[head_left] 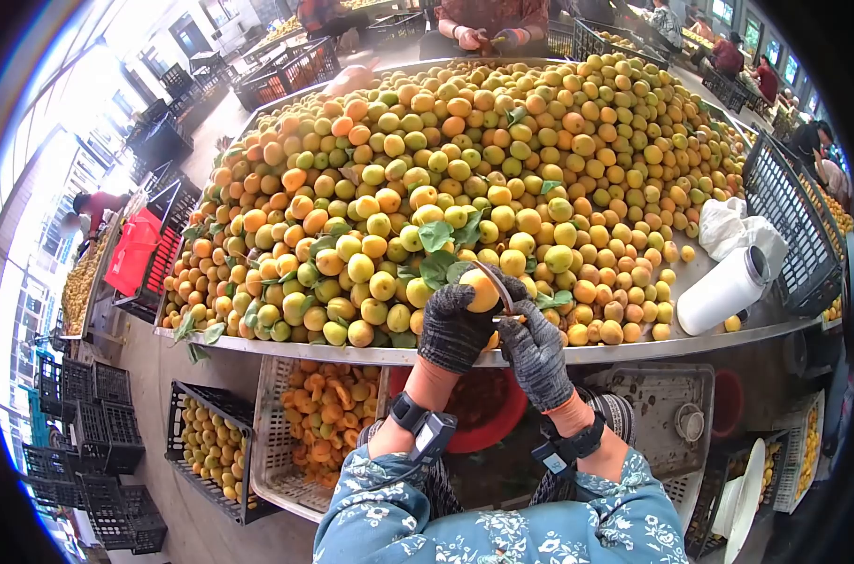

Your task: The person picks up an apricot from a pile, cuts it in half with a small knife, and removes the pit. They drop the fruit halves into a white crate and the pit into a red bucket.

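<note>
My left hand [453,329], in a dark grey knit glove, grips a yellow-orange apricot [481,290] over the near edge of the fruit table. My right hand [538,355], in a lighter grey glove, is closed on a thin curved metal blade [495,280], which lies along the right side of that apricot. The two hands meet at the fruit, and the blade's handle is mostly hidden in the right fingers. Just beyond them, green leaves [436,252] lie on a large heap of apricots [389,197].
A metal rim [371,353] edges the table. Below are a crate of split apricots [269,423], a red basin [488,428] and a grey tray [699,399]. On the right stand a white bottle [723,291] and a black crate [795,226]. Another person [493,19] sits opposite.
</note>
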Available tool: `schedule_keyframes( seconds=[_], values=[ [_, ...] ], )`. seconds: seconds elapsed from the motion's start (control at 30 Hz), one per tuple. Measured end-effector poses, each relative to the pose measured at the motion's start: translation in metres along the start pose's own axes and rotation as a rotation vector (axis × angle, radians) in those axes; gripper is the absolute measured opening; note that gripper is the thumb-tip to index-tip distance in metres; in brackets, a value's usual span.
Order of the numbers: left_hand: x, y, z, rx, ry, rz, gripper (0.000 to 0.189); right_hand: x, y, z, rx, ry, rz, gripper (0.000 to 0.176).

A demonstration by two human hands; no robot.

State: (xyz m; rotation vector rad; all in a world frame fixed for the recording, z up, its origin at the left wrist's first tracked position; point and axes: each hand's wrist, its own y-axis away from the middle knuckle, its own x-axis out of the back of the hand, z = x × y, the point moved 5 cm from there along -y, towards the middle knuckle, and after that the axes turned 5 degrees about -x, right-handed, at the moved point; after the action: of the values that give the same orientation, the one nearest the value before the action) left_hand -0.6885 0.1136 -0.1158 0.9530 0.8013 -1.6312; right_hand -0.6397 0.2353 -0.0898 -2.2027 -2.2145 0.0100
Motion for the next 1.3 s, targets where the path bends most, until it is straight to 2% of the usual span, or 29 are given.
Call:
schedule_keyframes(
  seconds=[0.07, 0.13, 0.17, 0.23, 0.37, 0.43, 0.47, 0.53, 0.63, 0.7, 0.77, 0.83, 0.87, 0.9, 0.93, 0.97, 1.0, 1.03, 1.07, 1.1, 1.13, 1.17, 1.23, 1.27, 1.3],
  values=[
    [0.003, -0.001, 0.002, -0.057, -0.103, 0.015, 0.048, 0.0, 0.001, -0.002, 0.023, 0.022, 0.005, 0.018],
    [-0.018, 0.0, 0.001, 0.103, 0.145, -0.1, 0.045, -0.002, 0.003, -0.007, 0.02, 0.028, 0.006, 0.018],
    [-0.021, 0.001, 0.001, 0.106, 0.146, -0.103, 0.045, -0.002, 0.003, -0.007, 0.021, 0.029, 0.01, 0.018],
    [-0.023, 0.002, 0.004, 0.027, 0.117, -0.071, 0.043, -0.001, 0.003, -0.003, -0.009, -0.027, 0.015, 0.017],
    [-0.023, 0.004, 0.003, 0.015, 0.109, -0.058, 0.041, -0.002, 0.002, -0.003, -0.048, -0.085, 0.014, 0.017],
    [-0.019, 0.004, 0.006, -0.087, -0.08, -0.017, 0.04, -0.001, 0.002, -0.002, -0.034, -0.074, 0.009, 0.017],
    [-0.007, 0.001, 0.001, -0.085, -0.079, -0.017, 0.04, 0.0, 0.002, -0.002, -0.034, -0.073, 0.011, 0.017],
    [0.026, -0.007, -0.002, -0.255, -0.51, 0.027, 0.04, 0.0, 0.002, -0.002, -0.049, -0.037, -0.009, 0.018],
    [0.017, -0.005, 0.004, -0.217, -0.517, 0.049, 0.032, -0.002, 0.002, -0.001, 0.006, -0.004, 0.013, 0.018],
    [0.013, -0.003, 0.004, -0.173, -0.457, 0.029, 0.032, -0.002, 0.002, -0.003, -0.054, 0.053, 0.0, 0.02],
    [0.01, 0.0, 0.002, -0.088, -0.339, -0.007, 0.03, -0.005, 0.003, -0.012, 0.063, 0.197, 0.026, 0.022],
    [0.011, 0.0, 0.004, -0.101, -0.427, -0.026, 0.035, -0.005, 0.002, -0.007, 0.037, 0.299, 0.024, 0.024],
    [0.01, 0.0, 0.003, -0.119, -0.513, -0.042, 0.043, -0.008, 0.001, -0.003, 0.037, 0.178, 0.028, 0.024],
    [0.003, 0.0, 0.004, -0.146, -0.385, 0.014, 0.032, -0.009, -0.001, 0.0, 0.045, 0.064, 0.04, 0.025],
    [-0.005, 0.004, 0.0, -0.017, -0.112, 0.065, 0.038, -0.012, -0.001, 0.004, 0.059, -0.017, 0.029, 0.027],
    [0.011, -0.005, -0.007, -0.034, -0.095, 0.037, 0.044, -0.016, 0.002, -0.002, 0.071, -0.217, -0.014, 0.028],
    [0.012, -0.004, -0.002, -0.12, -0.255, 0.054, 0.048, -0.02, 0.002, 0.01, 0.088, -0.304, -0.074, 0.028],
    [-0.007, 0.0, 0.002, -0.116, -0.225, 0.018, 0.049, -0.02, 0.009, 0.007, 0.094, -0.118, -0.059, 0.028],
    [-0.007, -0.008, 0.006, -0.115, -0.222, -0.058, 0.05, -0.021, 0.012, -0.004, 0.12, -0.155, -0.009, 0.028],
    [-0.008, -0.009, 0.005, -0.052, -0.136, -0.168, 0.048, -0.017, 0.017, -0.011, 0.08, 0.096, 0.026, 0.03],
    [-0.012, -0.01, 0.002, -0.046, -0.063, -0.168, 0.048, -0.019, 0.014, -0.003, 0.013, 0.23, 0.015, 0.033],
    [-0.018, -0.009, -0.001, -0.044, 0.002, -0.154, 0.048, -0.019, 0.012, 0.0, 0.098, 0.294, 0.095, 0.034],
    [-0.026, -0.002, -0.005, -0.012, -0.087, -0.078, 0.051, -0.019, 0.006, 0.004, 0.197, 0.24, 0.179, 0.031],
    [-0.036, 0.001, -0.004, 0.027, -0.137, -0.132, 0.052, -0.017, -0.002, 0.005, 0.2, 0.247, 0.191, 0.031],
    [-0.032, -0.001, -0.007, 0.032, -0.133, -0.141, 0.052, -0.014, -0.011, 0.008, 0.19, 0.046, 0.145, 0.031]
  ],
)
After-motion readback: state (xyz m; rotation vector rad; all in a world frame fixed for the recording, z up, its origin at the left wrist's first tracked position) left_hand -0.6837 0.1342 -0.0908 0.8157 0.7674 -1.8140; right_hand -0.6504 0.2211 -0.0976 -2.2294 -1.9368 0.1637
